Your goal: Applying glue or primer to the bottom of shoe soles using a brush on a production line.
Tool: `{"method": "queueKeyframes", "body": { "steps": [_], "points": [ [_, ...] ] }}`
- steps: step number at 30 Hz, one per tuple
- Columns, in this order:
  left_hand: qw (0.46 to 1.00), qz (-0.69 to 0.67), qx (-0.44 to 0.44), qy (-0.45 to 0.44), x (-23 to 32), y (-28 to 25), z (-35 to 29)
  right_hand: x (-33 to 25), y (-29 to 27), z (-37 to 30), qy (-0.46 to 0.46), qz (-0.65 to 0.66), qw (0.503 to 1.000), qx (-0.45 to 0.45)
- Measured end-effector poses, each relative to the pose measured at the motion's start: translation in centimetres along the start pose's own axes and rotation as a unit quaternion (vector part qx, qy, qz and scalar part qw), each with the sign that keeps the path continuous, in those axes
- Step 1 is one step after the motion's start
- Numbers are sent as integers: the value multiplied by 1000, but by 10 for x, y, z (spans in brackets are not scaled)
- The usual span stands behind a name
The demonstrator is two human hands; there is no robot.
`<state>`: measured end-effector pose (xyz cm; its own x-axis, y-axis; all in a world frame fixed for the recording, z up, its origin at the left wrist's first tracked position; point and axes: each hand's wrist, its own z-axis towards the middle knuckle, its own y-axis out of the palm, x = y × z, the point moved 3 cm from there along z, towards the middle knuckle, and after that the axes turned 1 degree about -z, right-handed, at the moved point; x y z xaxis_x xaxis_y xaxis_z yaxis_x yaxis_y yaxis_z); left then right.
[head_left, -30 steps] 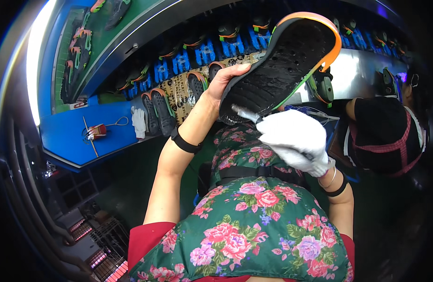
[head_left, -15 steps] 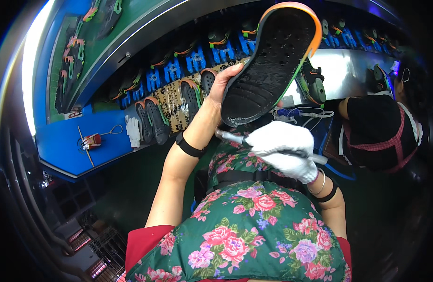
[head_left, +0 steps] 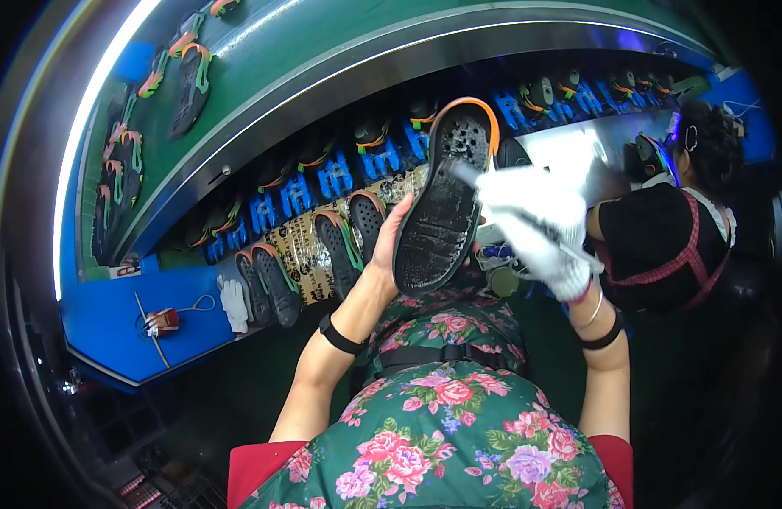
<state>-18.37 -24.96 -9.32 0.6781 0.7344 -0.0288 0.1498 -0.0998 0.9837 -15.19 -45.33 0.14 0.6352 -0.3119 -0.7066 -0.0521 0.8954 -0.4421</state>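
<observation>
My bare left hand (head_left: pixel 391 242) grips a black shoe sole (head_left: pixel 438 216) by its left edge, thumb along the rim. The sole is held up with its holed, orange-rimmed end away from me; its inner face looks wet and shiny in patches. My right hand (head_left: pixel 535 225), in a white knitted glove, is closed around a tube-handled brush. The brush's tip (head_left: pixel 466 174) reaches over the upper part of the sole and is blurred by motion. Whether it touches the surface, I cannot tell.
More soles (head_left: pixel 276 284) lie along a cardboard-covered ledge (head_left: pixel 302 254), beside a white glove (head_left: pixel 235 304). Behind them stand shoes on blue racks (head_left: pixel 333 176). A green conveyor (head_left: pixel 264 42) carries further shoe parts. A co-worker (head_left: pixel 662 246) sits close at right.
The sole has come down and nearer to my body. My right hand has risen with the brush, from below the sole to over its inner face.
</observation>
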Motion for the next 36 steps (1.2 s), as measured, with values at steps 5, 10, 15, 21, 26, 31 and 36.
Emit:
{"method": "queueKeyframes", "body": {
  "steps": [5,10,15,21,26,31,36],
  "points": [
    [998,62,-18,-10,1,-3,-5,-8,9,16,-98,-171,980,-19],
    [1000,2,0,14,27,-4,-13,-57,57,-36,-88,26,988,-123],
    [997,-12,61,41,39,13,-17,-47,63,-31,174,190,964,-64],
    [991,95,-55,81,62,29,-42,-46,62,-42,247,480,835,-105],
    [935,291,-125,159,98,89,-59,-10,51,-71,336,578,734,118],
    [922,234,-229,208,187,157,-33,4,70,-80,370,551,736,129],
    [910,-176,-78,367,223,149,-34,8,98,-85,395,548,733,76]
  ]
}}
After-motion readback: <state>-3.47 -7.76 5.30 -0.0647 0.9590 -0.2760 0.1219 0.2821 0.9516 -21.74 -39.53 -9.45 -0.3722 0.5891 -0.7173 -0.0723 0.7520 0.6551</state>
